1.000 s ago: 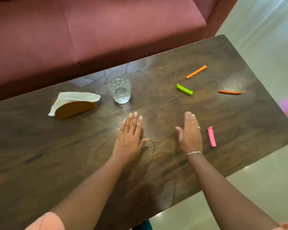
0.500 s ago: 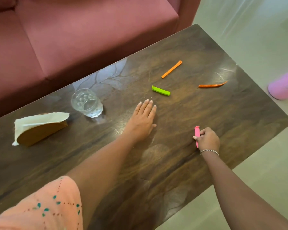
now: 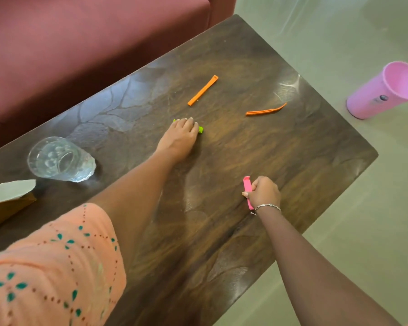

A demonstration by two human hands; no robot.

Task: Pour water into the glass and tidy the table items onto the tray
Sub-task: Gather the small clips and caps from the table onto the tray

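Note:
A clear glass (image 3: 60,160) stands at the left of the dark wooden table (image 3: 304,156). My left hand (image 3: 180,135) lies over a green clip (image 3: 200,129), fingers curled down onto it; only the clip's ends show. My right hand (image 3: 264,192) grips a pink clip (image 3: 247,188) near the table's front edge. Two orange clips lie farther back: a straight orange clip (image 3: 203,90) and an opened orange clip (image 3: 265,110). No tray is in view.
A napkin holder with a white napkin (image 3: 7,194) sits at the far left edge. A pink tumbler (image 3: 384,90) stands on the floor to the right of the table. A maroon sofa (image 3: 92,43) runs along the table's far side.
My left hand has reached forward from the table's middle onto the green clip. My right hand keeps hold of the pink clip. The view has swung to the right.

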